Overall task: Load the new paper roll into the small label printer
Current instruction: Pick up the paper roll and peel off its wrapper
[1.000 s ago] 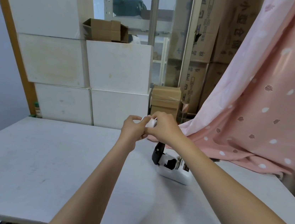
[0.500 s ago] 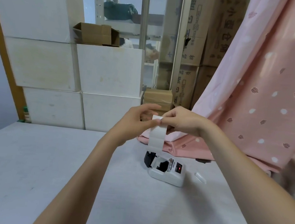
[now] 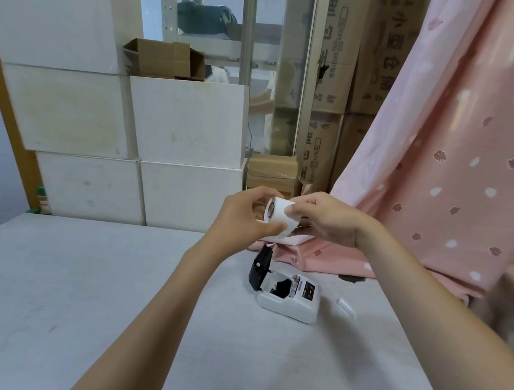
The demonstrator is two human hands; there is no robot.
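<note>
Paper roll (image 3: 280, 216) clamped between fingers of both hands above the open, roll-less label printer (image 3: 290, 294).

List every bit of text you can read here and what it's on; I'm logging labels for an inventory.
"小型仓", running down the brown carton beside the pink curtain; the character below it is partly cut off.
Sideways print on the neighbouring cartons: too blurred to read.
Panel on the label printer: markings too small to read.
Paper roll and white boxes: no text visible.
</note>
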